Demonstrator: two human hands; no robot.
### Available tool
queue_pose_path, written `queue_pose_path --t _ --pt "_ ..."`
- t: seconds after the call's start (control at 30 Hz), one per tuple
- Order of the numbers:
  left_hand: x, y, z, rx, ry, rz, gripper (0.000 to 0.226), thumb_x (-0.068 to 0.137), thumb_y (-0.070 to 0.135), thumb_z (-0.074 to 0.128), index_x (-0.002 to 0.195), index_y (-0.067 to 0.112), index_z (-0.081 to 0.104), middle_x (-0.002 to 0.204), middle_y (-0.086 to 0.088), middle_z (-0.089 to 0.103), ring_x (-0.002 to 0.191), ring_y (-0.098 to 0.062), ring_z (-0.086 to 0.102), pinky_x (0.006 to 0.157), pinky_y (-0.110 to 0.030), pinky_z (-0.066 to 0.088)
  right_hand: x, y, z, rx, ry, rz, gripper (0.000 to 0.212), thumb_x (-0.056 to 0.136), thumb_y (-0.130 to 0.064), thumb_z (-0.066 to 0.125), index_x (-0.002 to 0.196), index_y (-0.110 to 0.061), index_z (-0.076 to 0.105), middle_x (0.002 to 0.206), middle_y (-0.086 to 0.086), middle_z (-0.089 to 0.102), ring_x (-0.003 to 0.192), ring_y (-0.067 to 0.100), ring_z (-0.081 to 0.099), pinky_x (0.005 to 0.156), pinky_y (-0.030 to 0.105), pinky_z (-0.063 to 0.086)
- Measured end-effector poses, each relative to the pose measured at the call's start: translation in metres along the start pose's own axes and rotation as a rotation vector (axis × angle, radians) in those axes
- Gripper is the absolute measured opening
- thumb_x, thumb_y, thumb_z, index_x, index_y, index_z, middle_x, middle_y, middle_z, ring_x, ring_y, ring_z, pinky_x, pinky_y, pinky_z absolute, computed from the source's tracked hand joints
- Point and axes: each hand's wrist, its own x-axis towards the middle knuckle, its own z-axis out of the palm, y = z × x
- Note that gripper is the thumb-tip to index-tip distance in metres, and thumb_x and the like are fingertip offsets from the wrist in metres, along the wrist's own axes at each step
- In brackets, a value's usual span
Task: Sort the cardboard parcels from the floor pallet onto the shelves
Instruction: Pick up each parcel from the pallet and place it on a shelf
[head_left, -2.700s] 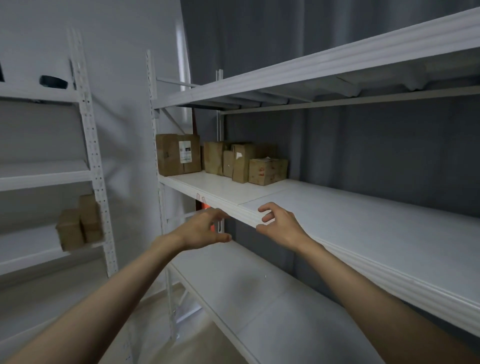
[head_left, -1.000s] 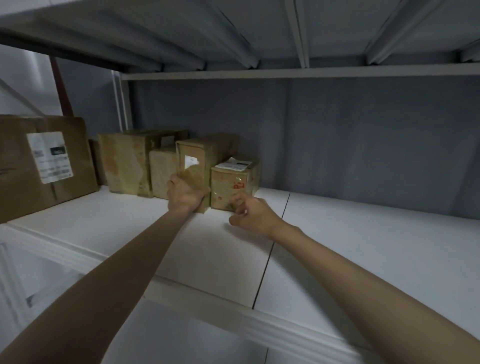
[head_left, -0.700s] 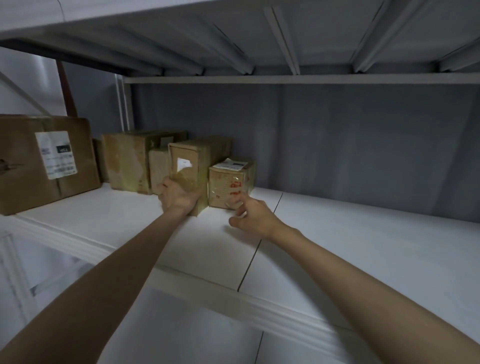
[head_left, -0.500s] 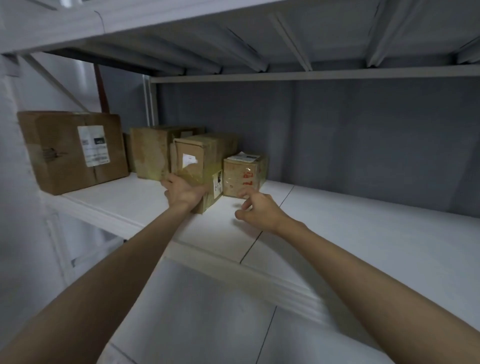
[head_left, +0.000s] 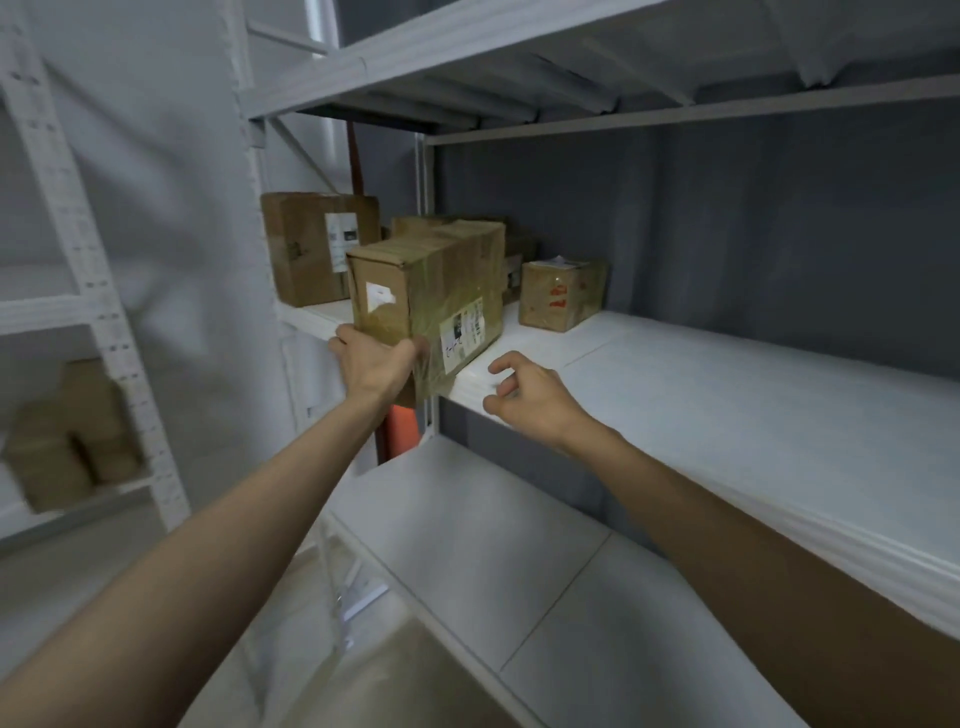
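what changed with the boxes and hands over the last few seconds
The left hand, empty and in front of the shelf at first, took hold of the tall taped parcel and has drawn it out to the shelf edge. The right hand left the small red-marked box and hangs empty. That box and the labelled box stayed put.

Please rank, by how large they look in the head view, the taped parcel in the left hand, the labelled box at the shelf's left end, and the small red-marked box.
1. Taped parcel, though it is nearest the camera, so unsure.
2. Labelled box.
3. Red-marked box.
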Motion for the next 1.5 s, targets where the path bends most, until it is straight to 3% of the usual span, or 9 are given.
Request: queue_pose_path --t 0.17,0.37,0.5,0.67,0.97,1.13,1.23,1.33,1.5 --pt "-0.064 -0.013 -0.056 -0.132 -0.035 -0.021 0.078 0.053 0.032 0.074 0.124 0.005 0.054 0.122 -0.007 0.061 0.104 -0.029 0.063 0.091 -0.047 0.056 -0.058 -0.013 0.02 0.139 0.119 -0.05 0.061 0.09 -0.026 0.068 0.144 -0.022 0.041 0.138 0.006 0.044 0.123 0.027 0.053 0.105 0.044 0.046" --pt "-0.148 -0.028 -0.071 -0.361 -0.198 -0.065 0.072 0.053 0.023 0.072 0.118 0.014 0.043 0.104 0.001 0.059 0.089 -0.017 0.062 0.053 -0.031 0.056 -0.137 0.007 -0.005 0.296 0.351 0.018 0.082 0.089 -0.034 0.072 0.156 -0.02 0.026 0.153 0.004 0.028 0.141 0.022 0.037 0.111 0.029 0.034" --pt "-0.198 -0.025 -0.066 -0.458 -0.37 -0.04 0.064 0.051 0.018 0.07 0.11 0.015 0.045 0.093 0.001 0.056 0.08 -0.016 0.058 0.06 -0.031 0.052 -0.199 0.034 -0.045 0.282 0.517 0.089 0.085 0.091 -0.034 0.071 0.158 -0.017 0.022 0.16 0.005 0.025 0.145 0.02 0.033 0.105 0.019 0.025" --pt "-0.266 -0.02 -0.058 -0.479 -0.663 0.083 0.066 0.053 0.016 0.067 0.117 0.019 0.048 0.108 -0.003 0.062 0.088 -0.016 0.065 0.061 -0.022 0.053 -0.311 0.067 -0.093 0.248 0.659 0.213 0.084 0.089 -0.036 0.072 0.157 -0.026 0.023 0.16 -0.002 0.027 0.141 0.017 0.036 0.109 0.029 0.035" --pt "-0.426 -0.037 -0.029 -0.469 -1.237 0.111 0.067 0.055 0.005 0.062 0.12 0.019 0.054 0.09 0.015 0.068 0.082 -0.006 0.067 0.061 -0.022 0.057 -0.573 0.082 -0.078 0.292 0.876 0.494 0.075 0.087 -0.035 0.078 0.147 -0.021 0.035 0.136 -0.004 0.057 0.122 0.01 0.058 0.109 0.035 0.047" --pt "-0.547 -0.013 -0.017 -0.355 -1.482 0.22 0.08 0.048 0.021 0.073 0.126 0.02 0.055 0.118 0.0 0.065 0.106 -0.023 0.064 0.083 -0.04 0.055 -0.712 0.082 -0.089 0.189 1.059 0.72 0.082 0.088 -0.032 0.077 0.152 -0.015 0.028 0.138 -0.005 0.053 0.126 0.014 0.054 0.112 0.043 0.044" --pt "-0.615 0.017 -0.013 -0.281 -1.555 0.386 0.079 0.048 0.019 0.073 0.124 0.026 0.054 0.124 -0.001 0.062 0.113 -0.021 0.059 0.085 -0.034 0.05 -0.786 0.075 -0.108 0.09 1.208 0.807 0.099 0.085 -0.026 0.081 0.158 -0.012 0.016 0.159 0.01 0.034 0.147 0.021 0.034 0.122 0.041 0.029" --pt "-0.679 0.044 -0.013 -0.24 -1.615 0.505 0.082 0.044 0.02 0.073 0.123 0.026 0.053 0.127 -0.001 0.059 0.109 -0.015 0.056 0.083 -0.027 0.046 -0.854 0.072 -0.126 -0.113 1.204 0.856 0.11 0.082 -0.018 0.084 0.162 -0.019 0.008 0.165 0.005 0.018 0.152 0.017 0.018 0.122 0.027 0.018" --pt "-0.78 0.084 -0.008 -0.192 -1.711 0.563 0.094 0.041 0.014 0.07 0.133 0.016 0.053 0.132 -0.006 0.057 0.119 -0.018 0.053 0.098 -0.032 0.045 -0.955 0.089 -0.158 -0.41 0.818 0.992 0.096 0.077 -0.013 0.083 0.157 -0.018 0.03 0.165 0.009 0.022 0.154 0.027 0.015 0.125 0.039 0.014"
